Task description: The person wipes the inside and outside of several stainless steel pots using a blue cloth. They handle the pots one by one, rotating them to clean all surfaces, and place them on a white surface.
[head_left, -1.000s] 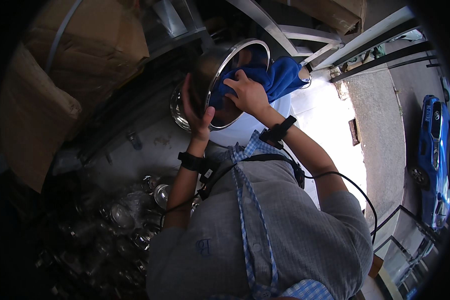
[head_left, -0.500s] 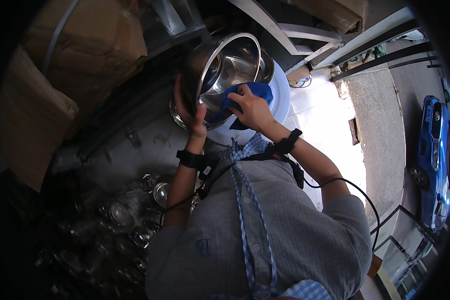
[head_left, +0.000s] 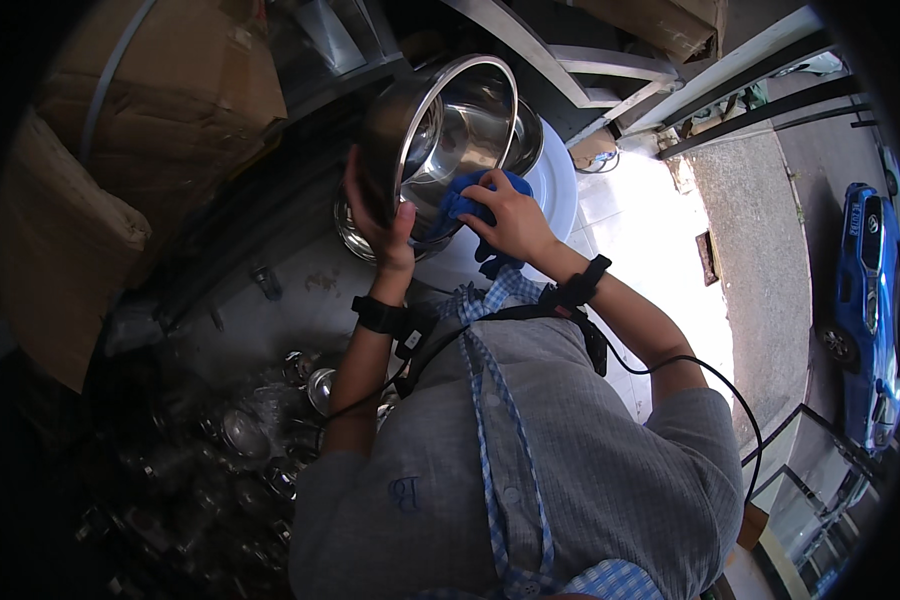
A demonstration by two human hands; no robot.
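Note:
A shiny steel bowl point(head_left: 470, 125) is tipped on its side, its mouth facing right. My left hand point(head_left: 388, 235) grips it from the left, thumb near the rim and fingers behind the outer wall. In my right hand point(head_left: 510, 220) is a bunched blue cloth point(head_left: 462, 205), pressed to the inside of the bowl near its lower rim. Part of the cloth hangs below the fingers. Behind and under the bowl, other steel bowls point(head_left: 526, 145) rest on a round white surface point(head_left: 560, 185).
Cardboard boxes point(head_left: 170, 90) are stacked at the left. Several small metal pieces point(head_left: 240, 430) lie on the floor by my left arm. A metal frame point(head_left: 570, 55) stands beyond the bowls. Outside at the right is a blue car point(head_left: 865, 310). A black cable point(head_left: 705, 365) runs past my right arm.
My right hand and the cloth have shifted slightly left along the bowl's inside, and the cloth is more bunched. The bowl has moved slightly up in the picture.

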